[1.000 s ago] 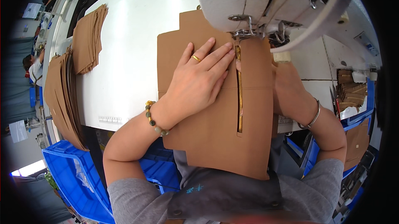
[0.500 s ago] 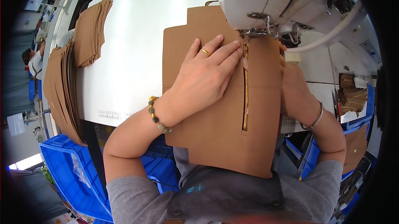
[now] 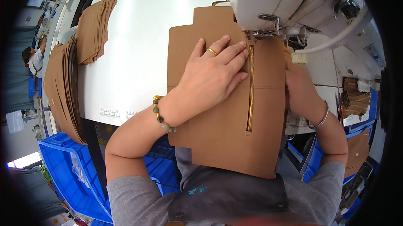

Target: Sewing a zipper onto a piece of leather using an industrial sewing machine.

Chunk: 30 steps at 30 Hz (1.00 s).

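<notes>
Beneath the sewing machine head (image 3: 270, 1) lies my brown panel (image 3: 222, 129), its near end overhanging the white table (image 3: 134, 37). It should be light, bendy yet firm, best guided by flat pressure left of the zipper (image 3: 251, 96) and at the right edge. My left hand (image 3: 210, 73) lies flat, fingers slightly spread; my right hand (image 3: 301, 83) is partly hidden, its hold unclear. Since a second ago, my left thumb (image 3: 239, 79) has stretched nearer the zipper.
</notes>
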{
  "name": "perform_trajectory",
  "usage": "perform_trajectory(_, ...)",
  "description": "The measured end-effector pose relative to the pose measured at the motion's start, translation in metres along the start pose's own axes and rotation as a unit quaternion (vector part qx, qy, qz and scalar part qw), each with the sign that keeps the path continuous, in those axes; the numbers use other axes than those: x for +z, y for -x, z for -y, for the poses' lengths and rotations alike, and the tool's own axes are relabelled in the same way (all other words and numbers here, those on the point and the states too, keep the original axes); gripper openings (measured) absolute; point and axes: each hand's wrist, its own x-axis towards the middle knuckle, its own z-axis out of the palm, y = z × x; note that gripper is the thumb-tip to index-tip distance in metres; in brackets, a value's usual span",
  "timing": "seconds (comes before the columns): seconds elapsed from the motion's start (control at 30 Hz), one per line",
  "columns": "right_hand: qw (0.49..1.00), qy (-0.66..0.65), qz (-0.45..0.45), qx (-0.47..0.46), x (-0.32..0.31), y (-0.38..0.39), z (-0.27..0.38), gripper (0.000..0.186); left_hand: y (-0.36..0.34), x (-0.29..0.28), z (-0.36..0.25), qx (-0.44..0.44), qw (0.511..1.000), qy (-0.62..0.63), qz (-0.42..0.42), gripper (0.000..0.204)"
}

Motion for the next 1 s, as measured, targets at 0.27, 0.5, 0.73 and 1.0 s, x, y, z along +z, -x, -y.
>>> perform_trajectory(0.27, 0.982, 0.080, -0.135, 0.108, -0.021, -0.003, -0.007, 0.018, 0.000, -0.001, 0.000, 0.002, 1.000, 0.006, -0.003, 0.053)
perform_trajectory(0.5, 0.993, 0.096, -0.063, -0.018, 0.008, -0.007, 0.002, 0.038, 0.000, -0.002, 0.000, 0.004, 1.000, 0.010, 0.000, 0.055)
perform_trajectory(0.73, 0.991, 0.134, 0.001, -0.024, 0.011, -0.008, 0.004, 0.057, 0.000, -0.001, 0.000, 0.003, 1.000, 0.009, -0.004, 0.055)
perform_trajectory(1.0, 0.990, 0.142, 0.001, -0.019, 0.012, -0.006, 0.004, 0.059, 0.000, -0.001, 0.000, 0.002, 1.000, 0.009, -0.003, 0.055)
